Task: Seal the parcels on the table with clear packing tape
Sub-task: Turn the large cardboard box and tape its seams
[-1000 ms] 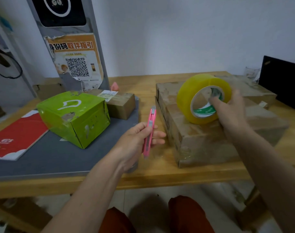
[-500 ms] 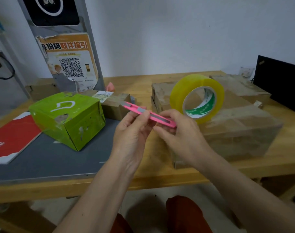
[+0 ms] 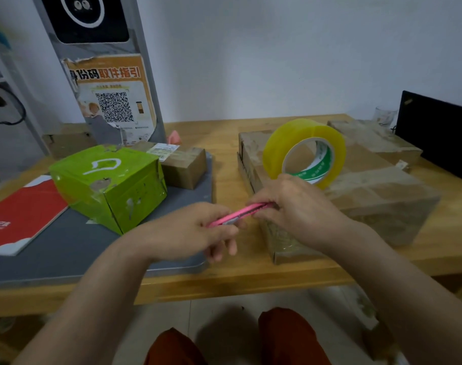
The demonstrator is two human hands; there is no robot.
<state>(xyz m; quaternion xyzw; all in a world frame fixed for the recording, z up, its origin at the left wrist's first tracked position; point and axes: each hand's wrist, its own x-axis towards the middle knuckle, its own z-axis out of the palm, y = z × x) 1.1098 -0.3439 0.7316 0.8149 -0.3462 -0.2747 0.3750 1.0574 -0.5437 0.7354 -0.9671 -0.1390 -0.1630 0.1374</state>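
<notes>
Pinching a pink utility knife at both ends, left hand & right hand hold it above the tabletop's near edge; tape roll stands on brown parcel just behind, green box at left.

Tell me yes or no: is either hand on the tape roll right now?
No: both the left hand and the right hand hold the pink cutter, while the tape roll stands untouched on the parcel.
</notes>
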